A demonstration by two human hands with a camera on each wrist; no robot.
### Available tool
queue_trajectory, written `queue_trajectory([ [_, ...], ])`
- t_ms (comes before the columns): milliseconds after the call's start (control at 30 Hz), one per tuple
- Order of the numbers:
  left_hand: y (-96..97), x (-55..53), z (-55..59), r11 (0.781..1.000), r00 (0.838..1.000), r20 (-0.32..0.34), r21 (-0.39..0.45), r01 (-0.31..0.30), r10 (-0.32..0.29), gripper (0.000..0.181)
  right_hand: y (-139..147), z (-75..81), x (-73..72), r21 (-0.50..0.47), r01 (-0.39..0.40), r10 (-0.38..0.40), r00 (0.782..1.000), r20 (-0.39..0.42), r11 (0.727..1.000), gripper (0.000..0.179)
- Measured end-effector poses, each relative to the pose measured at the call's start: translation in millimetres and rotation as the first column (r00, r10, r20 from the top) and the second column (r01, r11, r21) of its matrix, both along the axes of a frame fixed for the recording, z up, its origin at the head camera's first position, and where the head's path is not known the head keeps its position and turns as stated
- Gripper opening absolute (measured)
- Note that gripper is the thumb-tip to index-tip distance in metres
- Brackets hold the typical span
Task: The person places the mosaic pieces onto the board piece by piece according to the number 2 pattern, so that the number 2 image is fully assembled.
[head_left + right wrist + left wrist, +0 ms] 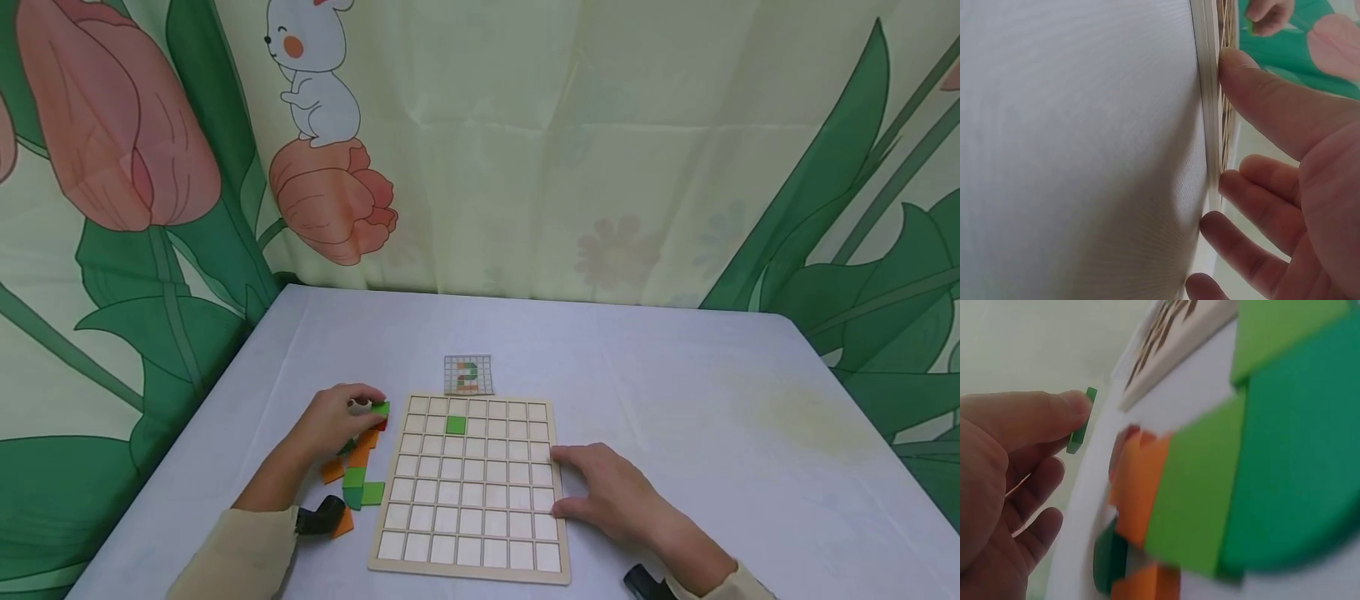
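My left hand (330, 425) pinches a small green square tile (1083, 422) between thumb and fingertip, raised over the loose tiles left of the board. Those include an orange tile (358, 456), a light green tile (372, 493) and a dark green piece (352, 498). A bit of red tile (382, 426) shows under the left fingertips. The wooden grid board (465, 574) lies flat, with one green tile (455, 425) in its second row from the back. At the board's right edge, my right hand (611, 492) rests thumb and fingertips against the rim, its fingers spread.
Behind the board lies a small pattern card (468, 375) with a coloured figure on a grid. A white cloth covers the table (675, 392). At its back hangs a curtain (480, 167) printed with tulips and a rabbit. More orange tiles (342, 523) lie by the left wrist.
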State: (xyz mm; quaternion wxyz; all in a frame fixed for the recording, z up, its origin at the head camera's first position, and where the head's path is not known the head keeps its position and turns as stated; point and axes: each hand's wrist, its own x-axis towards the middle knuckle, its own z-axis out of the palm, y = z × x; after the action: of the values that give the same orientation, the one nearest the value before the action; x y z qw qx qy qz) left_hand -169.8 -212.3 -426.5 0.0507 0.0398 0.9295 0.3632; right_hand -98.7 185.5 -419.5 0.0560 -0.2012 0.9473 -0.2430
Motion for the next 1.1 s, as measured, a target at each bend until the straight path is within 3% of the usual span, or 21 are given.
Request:
queue_trajectory([
  [400,35.3,-8.7,4.2,0.993,0.992,-0.052,-0.009,0.115,-0.116,0.022,1,-1.0,-1.3,0.000,-0.014,0.014,1.000,-0.013,1.000,0.063],
  [600,52.1,-12.5,4.5,0.992,0.991,-0.039,0.017,0.128,-0.127,0.018,1,-1.8,-1.4,0.005,-0.024,0.024,0.999,-0.037,1.000,0.062],
  [1100,82.8,-13.5,-0.2,0.976,0.977,-0.058,0.057,0.209,-0.205,0.017,-1,-0.9,-1.0,0.012,0.000,0.000,1.000,0.000,1.000,0.064],
])
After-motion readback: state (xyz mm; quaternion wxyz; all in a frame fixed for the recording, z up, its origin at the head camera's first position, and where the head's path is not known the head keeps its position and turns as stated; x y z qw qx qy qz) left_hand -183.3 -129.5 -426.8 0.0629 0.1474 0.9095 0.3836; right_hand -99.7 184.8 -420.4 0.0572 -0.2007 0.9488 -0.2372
